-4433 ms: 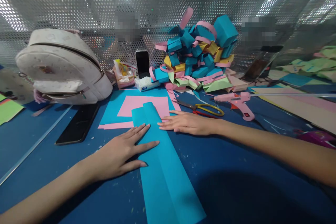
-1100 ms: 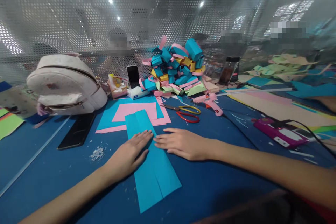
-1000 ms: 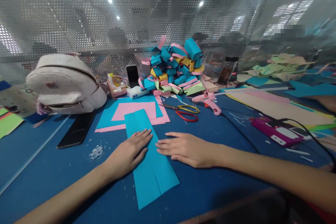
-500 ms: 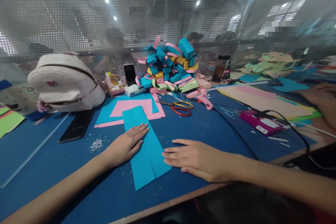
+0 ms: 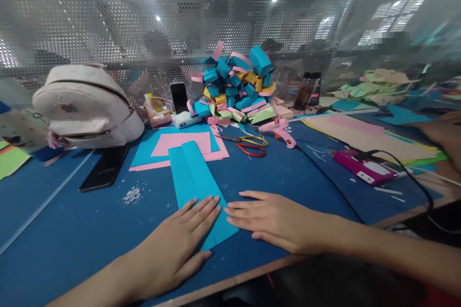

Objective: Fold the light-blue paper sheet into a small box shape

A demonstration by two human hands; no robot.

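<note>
A folded strip of blue paper (image 5: 192,172) lies lengthwise on the blue table, its far end overlapping pink and blue sheets. My left hand (image 5: 180,240) presses flat across its near part, fingers stretched and thumb spread toward the near edge, hiding the lower left of the paper. At the paper's right edge, my right hand (image 5: 273,220) rests palm down with fingers apart, its fingertips touching or just beside that edge. Neither hand grips anything. Beyond the paper lie scissors (image 5: 248,144) with red and yellow handles and a pink glue gun (image 5: 279,130).
A heap of folded paper pieces (image 5: 234,88) stands at the back. To the left are a white backpack (image 5: 86,110) and a black phone (image 5: 104,168). On the right sit a magenta power strip (image 5: 363,167), cables, stacked paper sheets (image 5: 360,136) and another person's hand (image 5: 437,134).
My left hand has slid toward me along the blue paper, from its middle to its near end. The right hand stays almost where it was. The view has shifted slightly.
</note>
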